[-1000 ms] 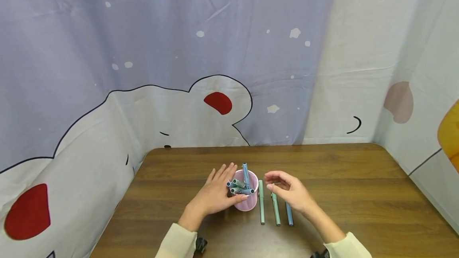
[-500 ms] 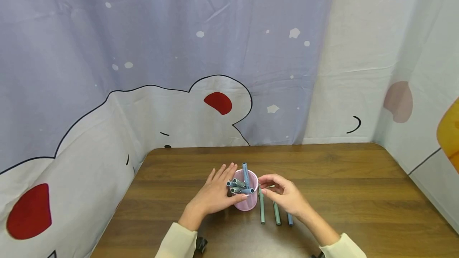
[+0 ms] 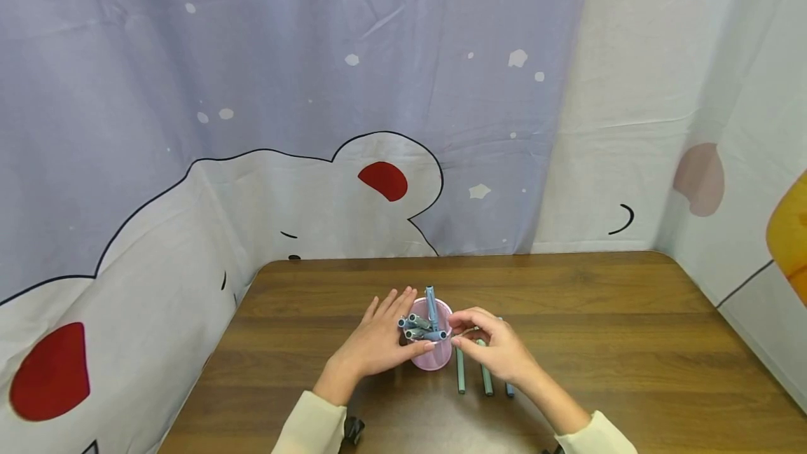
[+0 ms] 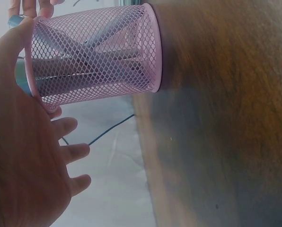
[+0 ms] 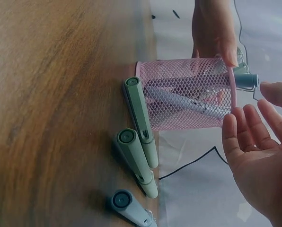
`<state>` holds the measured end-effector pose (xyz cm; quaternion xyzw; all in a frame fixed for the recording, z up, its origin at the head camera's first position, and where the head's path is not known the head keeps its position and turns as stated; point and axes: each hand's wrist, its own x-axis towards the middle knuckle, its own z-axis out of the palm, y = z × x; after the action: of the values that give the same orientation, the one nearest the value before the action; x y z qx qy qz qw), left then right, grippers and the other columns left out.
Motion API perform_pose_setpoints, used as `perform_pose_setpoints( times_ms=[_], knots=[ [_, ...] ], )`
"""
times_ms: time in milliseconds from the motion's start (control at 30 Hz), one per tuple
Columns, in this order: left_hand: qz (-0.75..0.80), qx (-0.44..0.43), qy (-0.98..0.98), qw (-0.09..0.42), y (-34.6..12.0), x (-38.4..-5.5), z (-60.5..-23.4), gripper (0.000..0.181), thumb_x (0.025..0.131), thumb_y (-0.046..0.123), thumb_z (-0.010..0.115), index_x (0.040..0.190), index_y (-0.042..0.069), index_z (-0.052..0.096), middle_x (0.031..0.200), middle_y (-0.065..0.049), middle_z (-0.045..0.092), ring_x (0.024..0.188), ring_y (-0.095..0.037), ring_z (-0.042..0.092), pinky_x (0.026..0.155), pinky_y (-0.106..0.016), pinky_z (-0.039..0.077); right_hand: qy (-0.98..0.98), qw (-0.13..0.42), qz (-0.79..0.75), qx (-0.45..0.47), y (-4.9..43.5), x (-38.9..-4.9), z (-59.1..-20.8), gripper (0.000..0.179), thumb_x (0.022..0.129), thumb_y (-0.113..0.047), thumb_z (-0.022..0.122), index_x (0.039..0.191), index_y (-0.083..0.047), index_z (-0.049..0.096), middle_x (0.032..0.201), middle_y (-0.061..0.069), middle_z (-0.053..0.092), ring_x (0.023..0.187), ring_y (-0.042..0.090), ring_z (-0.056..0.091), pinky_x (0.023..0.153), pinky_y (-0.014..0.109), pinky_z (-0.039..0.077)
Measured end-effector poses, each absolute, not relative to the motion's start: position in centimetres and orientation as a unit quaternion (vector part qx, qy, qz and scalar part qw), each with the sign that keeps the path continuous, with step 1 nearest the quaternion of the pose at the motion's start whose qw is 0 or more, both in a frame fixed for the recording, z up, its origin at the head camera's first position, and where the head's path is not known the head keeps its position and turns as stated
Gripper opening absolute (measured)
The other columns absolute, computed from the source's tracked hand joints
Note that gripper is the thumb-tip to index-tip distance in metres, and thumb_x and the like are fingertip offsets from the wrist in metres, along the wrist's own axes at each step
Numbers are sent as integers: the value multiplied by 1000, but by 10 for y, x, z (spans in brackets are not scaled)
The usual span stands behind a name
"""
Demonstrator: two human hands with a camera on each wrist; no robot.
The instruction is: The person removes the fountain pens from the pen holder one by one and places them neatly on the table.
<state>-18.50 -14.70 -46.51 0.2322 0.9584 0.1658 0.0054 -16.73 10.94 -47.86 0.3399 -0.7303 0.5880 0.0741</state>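
A pink mesh pen cup (image 3: 433, 359) stands upright on the table, holding several blue and green pens (image 3: 431, 308). My left hand (image 3: 377, 345) rests against its left side, fingers spread straight and thumb lying across the near rim. At the opposite side, the fingertips of my right hand (image 3: 494, 350) are right at the rim, with a gap between thumb and fingers and nothing held. Under and in front of that hand lie a green pen (image 3: 461, 370), a second green pen (image 3: 487, 378) and a blue pen (image 3: 510, 389), their far ends partly covered in the head view.
The brown wooden table (image 3: 302, 300) reaches back to a printed curtain (image 3: 315, 195). More of this cloth hangs along both sides. Cream sleeves (image 3: 312, 426) cover my forearms, and a dark wrist camera (image 3: 354, 431) shows by the left cuff.
My right hand has moved left from above the loose pens to the cup's right rim, its fingers and thumb coming nearer together. The left hand and the pens have stayed put.
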Motion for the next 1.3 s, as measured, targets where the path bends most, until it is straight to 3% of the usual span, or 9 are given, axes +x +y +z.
perform_pose_setpoints(
  times_ms=[333,833,1300],
  knots=[
    [164,235,958,6,-147,-185,-465,105,87,83,44,164,18,16,169,1,18,156,-25,14,125,-56,11,-746,89,563,346,104,-167,-478,25,91,0,72,116,2,69,107,17,69,90,16,67,77,29,60],
    [172,235,957,10,-147,-185,-465,105,87,83,44,164,17,17,169,1,19,156,-23,14,124,-57,11,-781,76,526,329,96,-169,-477,20,90,-3,75,110,-6,73,102,4,69,83,7,61,69,26,56],
    [179,234,955,16,-147,-184,-464,103,87,82,45,164,19,16,169,2,18,157,-23,13,124,-57,10,-778,105,521,335,94,-167,-468,17,89,-7,76,105,-11,74,97,2,69,80,8,61,65,25,55]
  ],
)
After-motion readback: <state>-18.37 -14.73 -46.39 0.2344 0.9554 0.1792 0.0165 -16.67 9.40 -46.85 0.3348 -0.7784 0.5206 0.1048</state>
